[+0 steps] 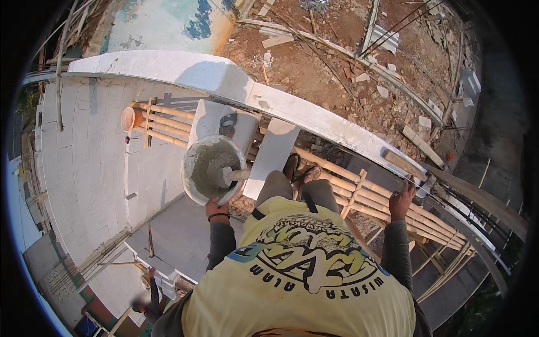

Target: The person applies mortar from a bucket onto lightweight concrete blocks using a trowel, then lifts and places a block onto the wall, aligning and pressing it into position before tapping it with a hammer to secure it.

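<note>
My left hand (217,209) is closed on the near rim of a white bucket (190,188). Grey wet mortar (210,163) partly fills it, and a tool with a thick light wooden handle (238,175) rests in the mortar. The bucket stands by pale blocks on the bamboo scaffold. My right hand (402,200) is raised at the right, by the white block wall (314,115), next to a wooden plank (405,164) and a thin taut string (435,196). Its fingers are bent together; whatever they grip is too small to make out.
Bamboo poles (387,208) form the scaffold under my sandalled feet (300,171), with gaps between them. A pale board (272,154) lies across. A round dark object (228,120) sits on a block. An orange bucket (132,119) stands at left. Another person (150,303) works below, lower left.
</note>
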The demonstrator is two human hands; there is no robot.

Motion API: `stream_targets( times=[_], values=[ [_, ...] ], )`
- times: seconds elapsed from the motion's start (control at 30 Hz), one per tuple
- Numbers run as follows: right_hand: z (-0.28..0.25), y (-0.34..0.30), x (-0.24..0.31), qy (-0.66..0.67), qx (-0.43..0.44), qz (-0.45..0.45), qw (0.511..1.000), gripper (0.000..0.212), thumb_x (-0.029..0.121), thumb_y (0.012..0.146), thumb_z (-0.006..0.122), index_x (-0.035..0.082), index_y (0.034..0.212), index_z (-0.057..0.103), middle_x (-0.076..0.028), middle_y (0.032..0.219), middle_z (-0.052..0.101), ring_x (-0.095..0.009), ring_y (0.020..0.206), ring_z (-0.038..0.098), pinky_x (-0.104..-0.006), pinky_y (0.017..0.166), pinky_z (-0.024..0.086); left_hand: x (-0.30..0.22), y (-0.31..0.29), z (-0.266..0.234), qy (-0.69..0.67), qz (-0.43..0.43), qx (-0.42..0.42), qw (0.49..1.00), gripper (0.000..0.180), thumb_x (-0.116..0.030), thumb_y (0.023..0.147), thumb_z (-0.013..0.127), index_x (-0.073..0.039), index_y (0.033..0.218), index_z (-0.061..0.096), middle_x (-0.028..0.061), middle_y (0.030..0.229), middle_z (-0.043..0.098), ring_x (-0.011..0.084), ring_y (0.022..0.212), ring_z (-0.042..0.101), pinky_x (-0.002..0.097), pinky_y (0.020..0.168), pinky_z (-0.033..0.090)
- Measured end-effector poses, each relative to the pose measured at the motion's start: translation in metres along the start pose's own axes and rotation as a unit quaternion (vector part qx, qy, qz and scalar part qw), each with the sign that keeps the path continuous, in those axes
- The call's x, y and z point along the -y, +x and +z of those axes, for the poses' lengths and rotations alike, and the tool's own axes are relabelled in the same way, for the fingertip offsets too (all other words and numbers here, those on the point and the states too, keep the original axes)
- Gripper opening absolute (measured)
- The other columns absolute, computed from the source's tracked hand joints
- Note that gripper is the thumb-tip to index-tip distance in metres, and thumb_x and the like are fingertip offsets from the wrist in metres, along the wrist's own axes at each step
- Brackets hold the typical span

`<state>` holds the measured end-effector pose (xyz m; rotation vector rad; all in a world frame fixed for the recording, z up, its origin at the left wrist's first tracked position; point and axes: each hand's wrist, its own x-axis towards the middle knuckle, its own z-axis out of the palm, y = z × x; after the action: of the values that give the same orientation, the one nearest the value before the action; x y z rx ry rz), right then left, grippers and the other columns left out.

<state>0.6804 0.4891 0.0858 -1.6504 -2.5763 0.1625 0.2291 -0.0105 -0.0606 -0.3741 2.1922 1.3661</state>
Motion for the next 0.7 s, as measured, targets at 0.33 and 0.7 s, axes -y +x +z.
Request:
stream_targets(
  times=[0.33,0.7],
  values=[
    [0.005,-0.001,-0.021,0.019,0.018,0.064,0.998,0.071,-0.002,0.067,0.057,-0.006,0.137,0.042,-0.026,0.141,0.037,-0.045,0.124,0.039,-0.0501,0.103,0.038,-0.038,-0.078,0.068,0.356,0.114,0.025,0.927,0.034,-0.006,0.078,0.070,0.010,0.106,0.061,0.0220,0.099,0.067,0.0318,0.090,0.067,0.0402,0.082,0.055],
    [-0.011,-0.002,-0.047,0.098,0.076,0.028,0.992,0.080,0.005,0.071,0.065,-0.001,0.145,0.034,-0.025,0.146,0.031,-0.045,0.132,0.031,-0.0507,0.105,0.037,-0.040,-0.189,0.152,0.316,0.072,-0.045,0.945,0.024,0.001,0.081,0.064,0.012,0.101,0.056,0.0220,0.106,0.060,0.0319,0.096,0.062,0.0435,0.089,0.053]
  ],
)
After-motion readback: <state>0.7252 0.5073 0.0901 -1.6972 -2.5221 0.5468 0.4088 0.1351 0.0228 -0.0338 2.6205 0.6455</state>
